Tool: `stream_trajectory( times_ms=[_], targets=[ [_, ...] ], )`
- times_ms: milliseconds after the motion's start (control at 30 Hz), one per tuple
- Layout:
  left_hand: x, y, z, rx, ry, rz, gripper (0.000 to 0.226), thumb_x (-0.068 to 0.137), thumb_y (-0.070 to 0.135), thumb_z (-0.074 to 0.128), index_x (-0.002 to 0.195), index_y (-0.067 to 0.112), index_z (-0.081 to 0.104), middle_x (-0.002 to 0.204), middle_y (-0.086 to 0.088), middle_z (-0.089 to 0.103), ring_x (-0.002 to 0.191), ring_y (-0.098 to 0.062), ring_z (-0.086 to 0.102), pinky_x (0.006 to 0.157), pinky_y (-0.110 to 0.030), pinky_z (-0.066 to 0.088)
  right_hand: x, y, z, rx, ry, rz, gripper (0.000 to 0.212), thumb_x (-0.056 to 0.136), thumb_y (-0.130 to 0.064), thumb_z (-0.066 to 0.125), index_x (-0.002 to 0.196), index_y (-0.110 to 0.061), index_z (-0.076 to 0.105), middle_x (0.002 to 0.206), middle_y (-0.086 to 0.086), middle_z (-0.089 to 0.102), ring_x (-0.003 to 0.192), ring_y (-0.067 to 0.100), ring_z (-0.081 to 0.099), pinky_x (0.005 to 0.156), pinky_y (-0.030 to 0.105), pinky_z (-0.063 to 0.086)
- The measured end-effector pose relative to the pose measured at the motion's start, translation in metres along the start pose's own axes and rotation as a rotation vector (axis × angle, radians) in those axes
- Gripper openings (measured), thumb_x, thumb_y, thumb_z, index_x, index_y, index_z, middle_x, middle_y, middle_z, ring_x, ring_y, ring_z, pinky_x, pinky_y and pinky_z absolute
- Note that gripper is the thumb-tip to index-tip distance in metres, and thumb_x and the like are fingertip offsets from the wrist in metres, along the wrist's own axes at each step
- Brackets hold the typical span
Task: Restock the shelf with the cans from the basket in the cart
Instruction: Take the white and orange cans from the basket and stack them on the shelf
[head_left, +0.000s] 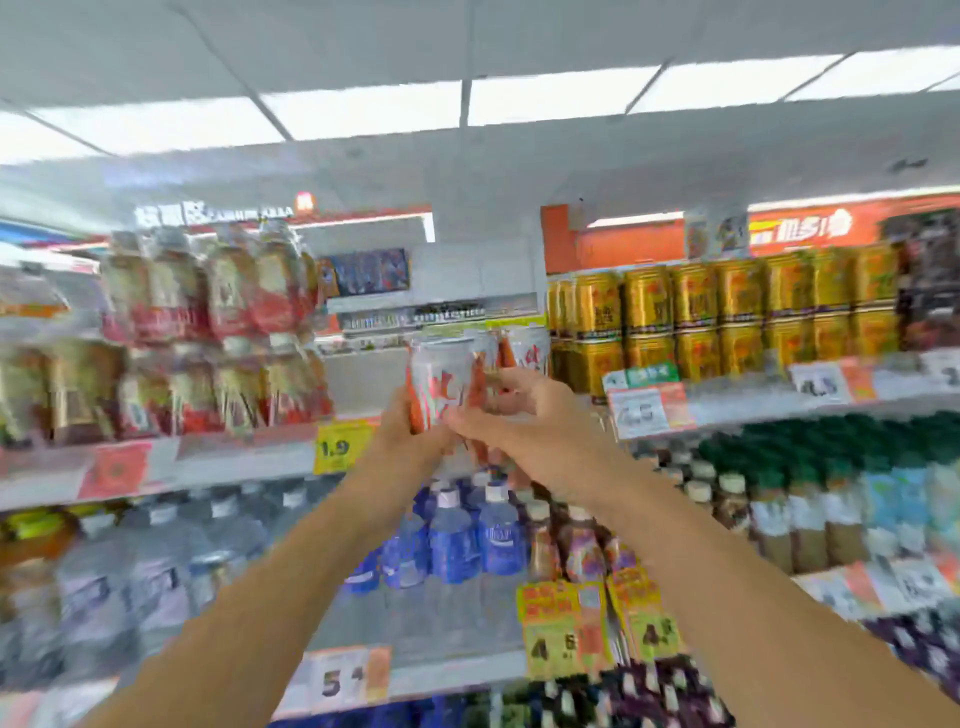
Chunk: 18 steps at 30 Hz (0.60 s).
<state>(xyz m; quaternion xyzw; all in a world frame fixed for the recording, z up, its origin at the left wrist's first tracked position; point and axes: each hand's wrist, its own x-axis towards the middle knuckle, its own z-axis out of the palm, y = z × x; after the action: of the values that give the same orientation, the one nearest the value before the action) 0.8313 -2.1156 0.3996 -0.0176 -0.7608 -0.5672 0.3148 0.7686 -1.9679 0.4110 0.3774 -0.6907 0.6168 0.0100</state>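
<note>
Both arms reach up to the upper shelf (249, 457). A white can with red marks (441, 379) is held between my hands at shelf height. My left hand (402, 426) grips it from the left and below. My right hand (511, 410) curls its fingers over the can's right side. Behind it stand similar white and red cans (527, 345) in the gap between the red-labelled bottles and the gold cans. The frame is blurred. The cart and basket are out of view.
Packs of red-labelled bottles (208, 332) fill the upper shelf on the left, stacked gold cans (727, 312) on the right. Below are blue water bottles (467, 535), clear bottles (156, 561) and dark drinks (779, 519). Price tags (337, 447) hang on the shelf edges.
</note>
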Motion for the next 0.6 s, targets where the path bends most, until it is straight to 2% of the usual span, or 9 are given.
stream_trajectory(
  times_ms=[67, 133, 200, 267, 333, 400, 467, 567, 600],
  targets=[
    [0.038, 0.009, -0.019, 0.020, 0.102, 0.013, 0.031, 0.083, 0.026, 0.077, 0.107, 0.023, 0.058, 0.087, 0.007, 0.073, 0.085, -0.009, 0.069, 0.069, -0.019, 0.052, 0.014, 0.005, 0.009, 0.017, 0.023, 0.041, 0.043, 0.079, -0.049, 0.081, 0.110, -0.023, 0.068, 0.100, -0.004, 0.073, 0.070, 0.009, 0.068, 0.052, 0.024, 0.050],
    [0.077, 0.012, -0.037, 0.038, 0.142, 0.004, 0.033, 0.083, 0.025, 0.078, 0.110, 0.020, 0.059, 0.094, 0.000, 0.073, 0.091, -0.017, 0.070, 0.073, -0.028, 0.054, 0.023, 0.016, 0.012, -0.017, 0.055, 0.057, 0.029, 0.083, -0.043, 0.079, 0.101, -0.022, 0.071, 0.095, -0.003, 0.074, 0.069, 0.011, 0.068, 0.055, 0.027, 0.054],
    [0.109, 0.007, -0.050, 0.096, 0.119, -0.040, 0.043, 0.080, 0.029, 0.081, 0.114, 0.016, 0.057, 0.101, -0.005, 0.072, 0.094, -0.021, 0.069, 0.074, -0.032, 0.053, 0.032, 0.028, 0.014, -0.068, 0.044, 0.074, 0.025, 0.086, -0.039, 0.077, 0.102, -0.020, 0.073, 0.094, -0.003, 0.074, 0.068, 0.010, 0.067, 0.052, 0.025, 0.053],
    [0.133, -0.005, -0.059, 0.174, 0.078, -0.097, 0.037, 0.079, 0.026, 0.082, 0.107, 0.015, 0.061, 0.098, -0.003, 0.072, 0.090, -0.021, 0.068, 0.072, -0.032, 0.052, 0.039, 0.039, 0.012, -0.097, 0.024, 0.110, 0.021, 0.088, -0.035, 0.075, 0.096, -0.016, 0.074, 0.085, -0.001, 0.073, 0.063, 0.010, 0.065, 0.053, 0.025, 0.052],
    [0.157, -0.021, -0.069, 0.253, 0.067, -0.165, 0.030, 0.076, 0.021, 0.085, 0.101, 0.014, 0.069, 0.099, -0.004, 0.074, 0.096, -0.026, 0.069, 0.083, -0.041, 0.055, 0.047, 0.050, 0.010, -0.110, 0.031, 0.150, 0.018, 0.089, -0.032, 0.074, 0.087, -0.014, 0.074, 0.076, 0.001, 0.072, 0.058, 0.009, 0.064, 0.052, 0.027, 0.052],
    [0.174, -0.033, -0.075, 0.288, 0.048, -0.216, 0.032, 0.073, 0.020, 0.087, 0.099, 0.012, 0.072, 0.099, -0.006, 0.076, 0.098, -0.028, 0.070, 0.089, -0.045, 0.055, 0.052, 0.058, 0.007, -0.111, 0.058, 0.172, 0.018, 0.090, -0.029, 0.073, 0.084, -0.012, 0.075, 0.075, 0.007, 0.073, 0.059, 0.013, 0.064, 0.051, 0.029, 0.052],
    [0.185, -0.043, -0.076, 0.272, 0.025, -0.269, 0.030, 0.073, 0.018, 0.087, 0.098, 0.012, 0.071, 0.101, -0.008, 0.075, 0.097, -0.027, 0.070, 0.088, -0.043, 0.058, 0.054, 0.064, 0.006, -0.115, 0.074, 0.171, 0.017, 0.090, -0.027, 0.073, 0.083, -0.012, 0.075, 0.077, 0.008, 0.075, 0.060, 0.018, 0.065, 0.053, 0.032, 0.053],
    [0.191, -0.054, -0.069, 0.289, -0.041, -0.321, 0.019, 0.081, 0.016, 0.080, 0.094, 0.013, 0.068, 0.102, -0.007, 0.073, 0.088, -0.019, 0.068, 0.071, -0.029, 0.053, 0.057, 0.071, 0.004, -0.114, 0.092, 0.185, 0.016, 0.089, -0.027, 0.074, 0.082, -0.012, 0.075, 0.076, 0.006, 0.075, 0.059, 0.017, 0.065, 0.053, 0.032, 0.053],
    [0.193, -0.057, -0.068, 0.303, -0.054, -0.324, 0.019, 0.082, 0.017, 0.079, 0.095, 0.012, 0.068, 0.102, -0.007, 0.073, 0.087, -0.018, 0.068, 0.071, -0.028, 0.052, 0.058, 0.073, 0.004, -0.112, 0.091, 0.190, 0.016, 0.089, -0.028, 0.075, 0.082, -0.012, 0.075, 0.076, 0.008, 0.075, 0.059, 0.018, 0.065, 0.054, 0.032, 0.053]
  ],
)
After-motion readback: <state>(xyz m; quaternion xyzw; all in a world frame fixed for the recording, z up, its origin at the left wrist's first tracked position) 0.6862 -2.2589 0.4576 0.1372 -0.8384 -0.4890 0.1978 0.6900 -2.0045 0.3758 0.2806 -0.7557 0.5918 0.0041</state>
